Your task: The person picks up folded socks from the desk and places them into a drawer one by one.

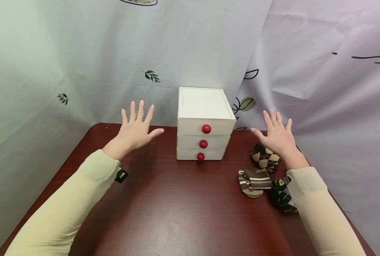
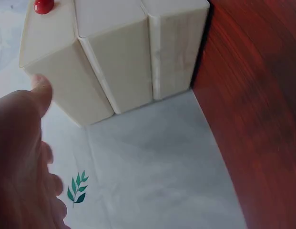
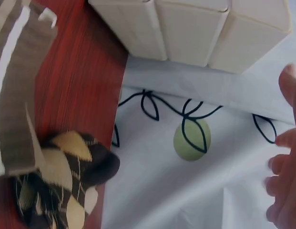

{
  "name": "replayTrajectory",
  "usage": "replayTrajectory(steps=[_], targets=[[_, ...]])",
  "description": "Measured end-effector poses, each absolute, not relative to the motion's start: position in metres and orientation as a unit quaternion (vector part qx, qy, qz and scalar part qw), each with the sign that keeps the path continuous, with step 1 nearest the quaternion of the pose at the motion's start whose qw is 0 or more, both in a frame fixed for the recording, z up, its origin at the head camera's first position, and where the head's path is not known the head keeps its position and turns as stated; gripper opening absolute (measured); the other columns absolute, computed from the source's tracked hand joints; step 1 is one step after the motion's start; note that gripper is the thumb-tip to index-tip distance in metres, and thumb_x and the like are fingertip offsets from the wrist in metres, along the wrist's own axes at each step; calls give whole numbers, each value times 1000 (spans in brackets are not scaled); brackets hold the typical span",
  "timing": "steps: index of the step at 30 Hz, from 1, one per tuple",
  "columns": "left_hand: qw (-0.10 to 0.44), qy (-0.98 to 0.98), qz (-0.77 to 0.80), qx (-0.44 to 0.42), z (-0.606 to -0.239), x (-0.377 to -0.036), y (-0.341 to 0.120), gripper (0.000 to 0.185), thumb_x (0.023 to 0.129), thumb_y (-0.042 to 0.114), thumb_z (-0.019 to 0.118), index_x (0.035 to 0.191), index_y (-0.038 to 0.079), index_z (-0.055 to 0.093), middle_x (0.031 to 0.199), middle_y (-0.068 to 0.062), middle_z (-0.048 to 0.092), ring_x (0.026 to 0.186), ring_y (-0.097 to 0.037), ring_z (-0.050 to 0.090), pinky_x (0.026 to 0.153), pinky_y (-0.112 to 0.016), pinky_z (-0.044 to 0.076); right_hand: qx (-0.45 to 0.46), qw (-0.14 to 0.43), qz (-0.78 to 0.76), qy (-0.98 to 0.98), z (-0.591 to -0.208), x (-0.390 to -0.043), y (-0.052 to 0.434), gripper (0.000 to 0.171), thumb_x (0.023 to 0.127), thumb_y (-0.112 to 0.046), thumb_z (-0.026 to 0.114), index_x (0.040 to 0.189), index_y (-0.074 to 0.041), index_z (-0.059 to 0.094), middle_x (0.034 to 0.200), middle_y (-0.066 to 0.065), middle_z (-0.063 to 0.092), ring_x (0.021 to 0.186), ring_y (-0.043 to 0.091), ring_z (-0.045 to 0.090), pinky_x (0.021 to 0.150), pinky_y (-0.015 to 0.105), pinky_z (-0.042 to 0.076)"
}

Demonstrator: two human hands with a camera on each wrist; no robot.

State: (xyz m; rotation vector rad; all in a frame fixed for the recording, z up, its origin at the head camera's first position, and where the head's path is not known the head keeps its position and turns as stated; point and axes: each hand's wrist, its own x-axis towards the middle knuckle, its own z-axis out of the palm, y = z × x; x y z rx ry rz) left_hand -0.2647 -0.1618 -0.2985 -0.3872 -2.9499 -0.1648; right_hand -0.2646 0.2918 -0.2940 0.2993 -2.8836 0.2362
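Between left hand point(image 1: 135, 129) and right hand point(image 1: 277, 137) (both spread), white drawer box point(image 1: 204, 122)

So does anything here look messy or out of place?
Only the top drawer of the white chest: it sticks out further than the two below. Three rolled sock bundles lie loose on the table by the right hand. Nothing looks spilled or damaged.

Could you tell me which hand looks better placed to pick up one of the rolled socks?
Probably the right hand: it hovers open directly over the argyle sock, while the left hand is across the drawer unit.
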Motion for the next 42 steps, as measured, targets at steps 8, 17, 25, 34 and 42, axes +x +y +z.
replayTrajectory(steps=[8,17,25,34,42], targets=[[107,-921,-350,-132,-293,-280,-140,87,88,67,37,151,19,2,149,0,-26,139,-30,1,106,-56,13,61,137,224,-963,-289,-257,281,77,91,-61,37,146,-9,29,139,22,40,116,48,44,89,61,34],[92,-808,-563,-145,-291,-303,-113,65,89,49,55,144,22,33,152,-1,20,136,-24,23,106,-43,26,76,172,447,-874,-287,-251,248,48,94,-41,52,113,3,62,93,17,68,82,19,65,71,28,50],[41,-741,-659,-120,-297,-316,-96,56,89,31,63,140,20,43,149,-6,27,134,-25,28,102,-47,31,76,-32,693,-716,-291,-248,209,49,94,-28,56,114,16,50,79,10,68,75,23,67,74,38,53],[-5,-705,-700,-113,-301,-319,-90,49,90,28,62,137,22,47,148,-8,28,133,-20,29,96,-50,37,53,-125,730,-670,-308,-257,174,47,96,-27,53,116,15,50,83,11,67,76,23,67,75,38,52],[-19,-697,-709,-109,-304,-324,-87,46,89,26,64,133,16,52,144,-5,37,130,-18,35,97,-49,36,33,-158,746,-647,-313,-263,152,38,94,-31,57,109,5,54,91,18,67,81,28,67,84,46,47]])
